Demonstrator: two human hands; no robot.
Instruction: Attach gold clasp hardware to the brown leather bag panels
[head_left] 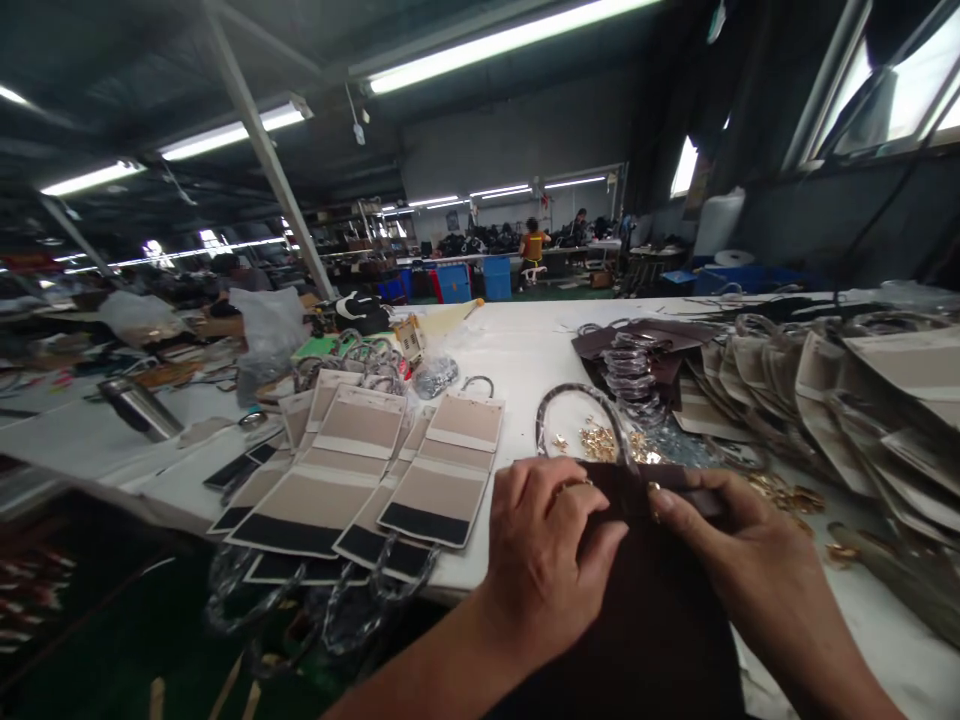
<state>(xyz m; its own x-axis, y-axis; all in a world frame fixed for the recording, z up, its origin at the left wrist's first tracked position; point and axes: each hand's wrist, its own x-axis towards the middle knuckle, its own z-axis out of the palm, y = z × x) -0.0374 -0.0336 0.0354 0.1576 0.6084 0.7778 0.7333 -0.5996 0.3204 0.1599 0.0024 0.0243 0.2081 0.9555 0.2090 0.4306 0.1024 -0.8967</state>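
Observation:
A dark brown bag panel (652,610) with a plastic-wrapped loop handle (576,390) hangs at the near edge of the white table. My left hand (551,540) has its fingers bent over the panel's top edge, left of the handle's right end, gripping it. On the right, my right hand (727,530) pinches the same edge, its thumb against a small gold metal piece (655,500). Behind the panel lies a scattered pile of gold metal pieces (611,440). The fingertips behind the panel are hidden.
Beige and black panels (442,470) with wrapped handles overlap the table's front edge at left. Stacked beige panels (817,400) and dark brown panels (637,350) lie at right. A steel flask (140,408) lies far left. A person (533,245) is in the background.

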